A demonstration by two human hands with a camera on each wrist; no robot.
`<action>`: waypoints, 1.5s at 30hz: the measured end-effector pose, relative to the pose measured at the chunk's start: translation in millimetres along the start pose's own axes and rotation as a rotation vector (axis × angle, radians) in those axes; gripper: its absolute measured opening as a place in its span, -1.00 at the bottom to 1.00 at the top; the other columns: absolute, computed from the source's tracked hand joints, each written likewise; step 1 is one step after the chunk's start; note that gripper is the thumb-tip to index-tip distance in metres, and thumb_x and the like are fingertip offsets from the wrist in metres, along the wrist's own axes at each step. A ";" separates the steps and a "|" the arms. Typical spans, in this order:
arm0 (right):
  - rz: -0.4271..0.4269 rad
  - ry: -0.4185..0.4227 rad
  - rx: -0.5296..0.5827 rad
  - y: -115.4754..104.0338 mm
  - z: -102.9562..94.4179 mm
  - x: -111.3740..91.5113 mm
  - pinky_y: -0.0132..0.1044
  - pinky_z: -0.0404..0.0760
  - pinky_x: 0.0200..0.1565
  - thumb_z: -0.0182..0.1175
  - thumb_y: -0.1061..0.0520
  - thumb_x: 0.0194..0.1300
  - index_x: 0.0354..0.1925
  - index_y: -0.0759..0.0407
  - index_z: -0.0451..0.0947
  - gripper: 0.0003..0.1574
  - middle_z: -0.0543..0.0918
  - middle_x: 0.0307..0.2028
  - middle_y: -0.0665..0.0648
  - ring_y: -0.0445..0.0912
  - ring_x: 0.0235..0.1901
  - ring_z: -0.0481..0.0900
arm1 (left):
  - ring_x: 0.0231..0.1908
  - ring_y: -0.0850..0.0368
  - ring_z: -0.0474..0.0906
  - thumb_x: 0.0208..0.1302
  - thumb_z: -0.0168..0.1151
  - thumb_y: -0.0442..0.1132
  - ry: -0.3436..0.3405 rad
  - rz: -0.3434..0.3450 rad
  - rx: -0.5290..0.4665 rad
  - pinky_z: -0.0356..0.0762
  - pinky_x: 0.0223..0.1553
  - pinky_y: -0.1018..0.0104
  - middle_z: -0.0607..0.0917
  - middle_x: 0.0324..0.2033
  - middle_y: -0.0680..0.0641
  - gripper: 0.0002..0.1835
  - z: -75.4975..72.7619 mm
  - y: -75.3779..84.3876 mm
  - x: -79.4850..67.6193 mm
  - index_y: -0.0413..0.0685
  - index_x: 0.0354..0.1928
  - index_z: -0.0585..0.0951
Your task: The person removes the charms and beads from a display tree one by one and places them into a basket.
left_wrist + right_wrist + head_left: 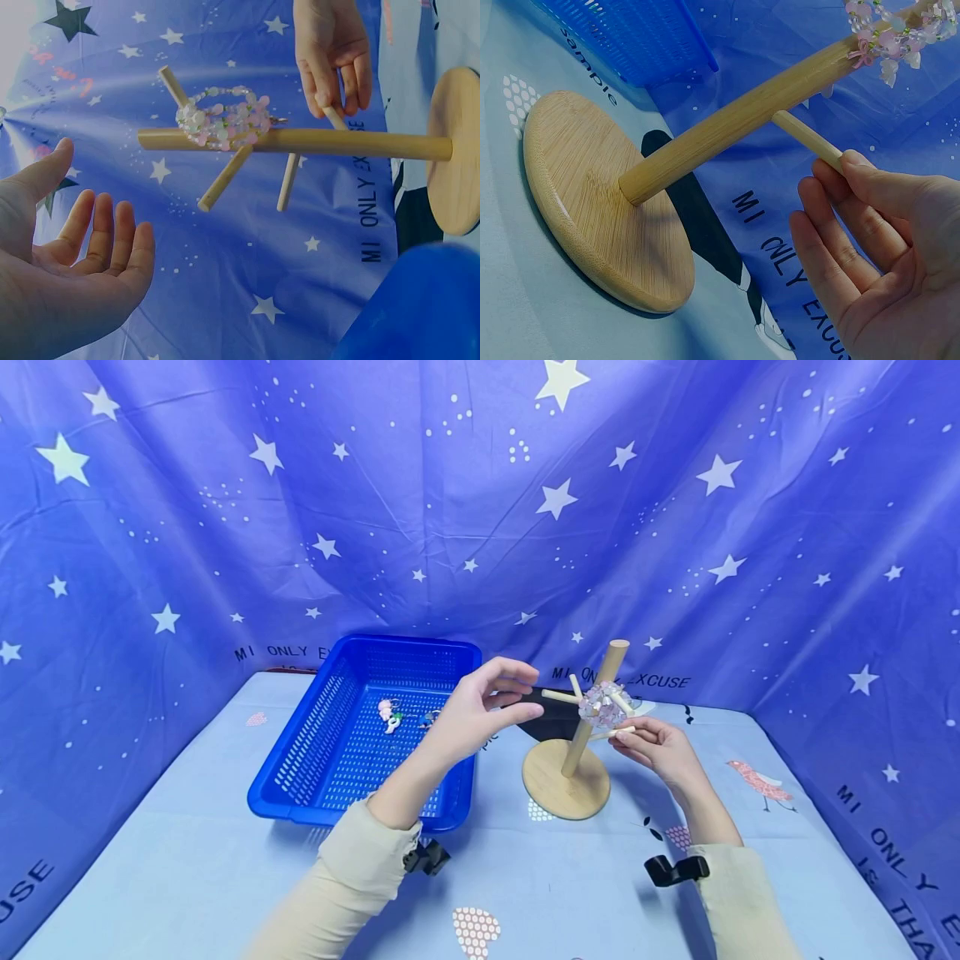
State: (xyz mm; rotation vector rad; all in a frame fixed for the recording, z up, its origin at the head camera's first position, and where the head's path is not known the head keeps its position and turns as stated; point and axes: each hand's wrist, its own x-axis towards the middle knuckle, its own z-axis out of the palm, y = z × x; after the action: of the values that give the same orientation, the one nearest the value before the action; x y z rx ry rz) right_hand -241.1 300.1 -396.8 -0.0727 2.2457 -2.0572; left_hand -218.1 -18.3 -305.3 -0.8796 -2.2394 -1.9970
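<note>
Bracelet [602, 708] hangs on the upper part of wooden stand [579, 747], presumably so its loops stay put; pink and clear beads, bunched. Right hand [660, 752] pinches stand's lowest peg [810, 141], thumb against fingers, likely steadying it. Left hand [477, 712], left of stand, holds nothing, thumb well apart from loosely bent fingers. Blue basket [300, 812] further left of stand, small trinkets [392, 722] inside.

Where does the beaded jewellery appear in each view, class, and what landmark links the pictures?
Head: beaded jewellery right of centre, slightly below mid-height.
Left wrist: beaded jewellery above centre, slightly left.
Right wrist: beaded jewellery in the top right corner, partly cut off.
Shared landmark: the stand's round wooden base.
</note>
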 end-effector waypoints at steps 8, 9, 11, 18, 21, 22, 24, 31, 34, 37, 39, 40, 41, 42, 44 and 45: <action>-0.002 0.001 -0.017 0.2 0.0 0.2 -0.45 0.68 -0.01 0.22 0.16 0.41 -0.13 0.02 0.58 -0.91 0.77 -0.30 -0.21 -0.33 -0.20 0.73 | 0.13 -0.13 0.58 0.25 0.37 -0.35 -0.025 0.018 -0.009 0.58 0.20 0.33 0.62 0.11 -0.21 -0.59 9.4 -4.2 2.2 -0.21 0.13 0.55; -0.002 0.000 -0.017 0.2 0.1 0.2 -0.45 0.68 -0.02 0.22 0.16 0.41 -0.12 0.03 0.58 -0.91 0.77 -0.30 -0.21 -0.33 -0.20 0.73 | 0.13 -0.12 0.58 0.25 0.37 -0.34 -0.028 0.016 -0.010 0.58 0.20 0.33 0.62 0.10 -0.21 -0.59 10.5 -4.7 2.3 -0.20 0.13 0.55; -0.002 -0.001 -0.017 0.4 0.0 0.2 -0.46 0.69 -0.02 0.22 0.16 0.40 -0.12 0.04 0.57 -0.91 0.77 -0.30 -0.21 -0.33 -0.20 0.73 | 0.13 -0.10 0.58 0.25 0.37 -0.34 -0.036 0.016 -0.017 0.58 0.21 0.29 0.62 0.11 -0.22 -0.59 12.6 -5.6 2.5 -0.20 0.13 0.55; -0.002 -0.004 0.009 1.5 -0.5 1.1 -0.46 0.69 -0.03 0.23 0.17 0.40 -0.14 0.03 0.58 -0.92 0.77 -0.31 -0.19 -0.33 -0.21 0.74 | 0.13 -0.06 0.58 0.26 0.35 -0.36 -0.066 0.003 -0.044 0.57 0.22 0.33 0.59 0.14 -0.28 -0.57 20.1 -7.7 3.1 -0.23 0.16 0.52; 0.000 -0.001 -0.004 1.4 -0.6 1.1 -0.46 0.69 -0.03 0.23 0.16 0.40 -0.13 0.03 0.58 -0.91 0.77 -0.31 -0.21 -0.33 -0.21 0.73 | 0.18 -0.09 0.56 0.27 0.34 -0.35 -0.081 0.001 -0.046 0.55 0.24 0.30 0.58 0.16 -0.26 -0.57 23.4 -9.4 3.5 -0.21 0.17 0.51; 0.001 -0.001 -0.009 1.3 -0.6 1.1 -0.46 0.69 -0.03 0.23 0.15 0.40 -0.12 0.04 0.58 -0.90 0.77 -0.30 -0.21 -0.34 -0.21 0.73 | 0.19 -0.10 0.55 0.27 0.34 -0.35 -0.085 0.000 -0.047 0.55 0.26 0.27 0.58 0.16 -0.25 -0.56 24.4 -9.6 3.3 -0.21 0.17 0.51; -0.001 -0.001 -0.022 1.1 -0.5 0.8 -0.45 0.69 -0.02 0.23 0.14 0.40 -0.10 0.05 0.58 -0.89 0.77 -0.30 -0.22 -0.34 -0.20 0.73 | 0.20 -0.10 0.54 0.28 0.34 -0.35 -0.090 0.001 -0.049 0.54 0.26 0.25 0.58 0.17 -0.24 -0.56 26.4 -10.1 3.2 -0.21 0.18 0.51; -0.011 -0.007 -0.011 0.6 0.2 -0.4 -0.46 0.69 -0.03 0.23 0.14 0.40 -0.12 0.03 0.58 -0.91 0.77 -0.30 -0.21 -0.33 -0.20 0.73 | 0.20 -0.11 0.56 0.27 0.33 -0.39 -0.105 0.016 -0.071 0.55 0.24 0.35 0.57 0.17 -0.31 -0.56 33.2 -11.7 4.4 -0.25 0.18 0.51; -0.013 -0.007 -0.004 0.5 0.0 -0.8 -0.45 0.69 -0.03 0.23 0.14 0.40 -0.13 0.01 0.58 -0.92 0.77 -0.30 -0.20 -0.33 -0.20 0.74 | 0.23 -0.11 0.55 0.27 0.34 -0.38 -0.107 0.007 -0.075 0.54 0.23 0.40 0.57 0.19 -0.27 -0.55 35.6 -13.2 5.2 -0.23 0.19 0.51; -0.017 -0.006 -0.004 0.6 0.1 -0.8 -0.45 0.69 -0.02 0.22 0.14 0.40 -0.14 0.01 0.58 -0.93 0.77 -0.30 -0.21 -0.33 -0.20 0.73 | 0.25 -0.09 0.54 0.27 0.35 -0.36 -0.105 -0.004 -0.068 0.52 0.25 0.40 0.58 0.20 -0.21 -0.54 37.8 -13.6 5.7 -0.20 0.20 0.51; -0.021 -0.006 0.002 0.9 0.4 -0.6 -0.46 0.69 -0.03 0.22 0.14 0.41 -0.15 0.00 0.59 -0.93 0.77 -0.30 -0.20 -0.33 -0.20 0.74 | 0.25 -0.04 0.54 0.27 0.35 -0.35 -0.104 -0.005 -0.059 0.52 0.26 0.39 0.58 0.21 -0.19 -0.53 39.4 -15.3 6.4 -0.19 0.21 0.50; -0.022 -0.006 0.004 1.0 0.6 -0.6 -0.46 0.69 -0.03 0.22 0.15 0.40 -0.15 0.00 0.59 -0.93 0.77 -0.30 -0.20 -0.33 -0.20 0.74 | 0.25 -0.03 0.54 0.27 0.35 -0.35 -0.104 -0.006 -0.054 0.51 0.27 0.39 0.59 0.22 -0.18 -0.53 40.3 -16.5 6.7 -0.19 0.21 0.51; -0.022 -0.007 0.007 1.1 0.7 -0.6 -0.46 0.69 -0.03 0.22 0.15 0.40 -0.15 0.00 0.59 -0.93 0.77 -0.30 -0.20 -0.33 -0.20 0.74 | 0.25 -0.02 0.54 0.27 0.35 -0.34 -0.103 -0.007 -0.051 0.51 0.27 0.37 0.59 0.22 -0.17 -0.52 41.3 -17.8 7.0 -0.18 0.22 0.51; -0.024 -0.008 0.012 1.2 0.8 -0.6 -0.46 0.69 -0.03 0.22 0.15 0.40 -0.16 0.00 0.59 -0.93 0.77 -0.30 -0.20 -0.33 -0.20 0.74 | 0.25 -0.01 0.54 0.27 0.36 -0.34 -0.103 -0.007 -0.048 0.50 0.28 0.37 0.59 0.22 -0.16 -0.52 42.3 -19.2 7.3 -0.17 0.22 0.51; -0.026 -0.008 0.022 1.6 1.0 -0.6 -0.47 0.69 -0.04 0.22 0.16 0.40 -0.16 0.01 0.60 -0.93 0.77 -0.30 -0.19 -0.33 -0.20 0.74 | 0.27 -0.01 0.53 0.27 0.36 -0.33 -0.105 -0.011 -0.045 0.49 0.29 0.36 0.58 0.24 -0.15 -0.51 44.6 -21.3 7.7 -0.15 0.24 0.50; -0.027 -0.009 0.028 1.8 1.1 -0.5 -0.46 0.69 -0.04 0.22 0.17 0.40 -0.17 0.01 0.60 -0.93 0.77 -0.30 -0.18 -0.32 -0.20 0.74 | 0.28 -0.01 0.52 0.27 0.36 -0.33 -0.105 -0.016 -0.043 0.49 0.30 0.35 0.58 0.24 -0.14 -0.50 45.8 -22.0 8.0 -0.14 0.24 0.50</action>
State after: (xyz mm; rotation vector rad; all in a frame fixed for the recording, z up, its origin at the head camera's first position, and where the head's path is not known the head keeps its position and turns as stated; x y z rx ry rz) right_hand -240.4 299.2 -398.7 -0.1111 2.2218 -2.0973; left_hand -217.9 26.4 -330.8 -0.9964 -2.2716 -2.0600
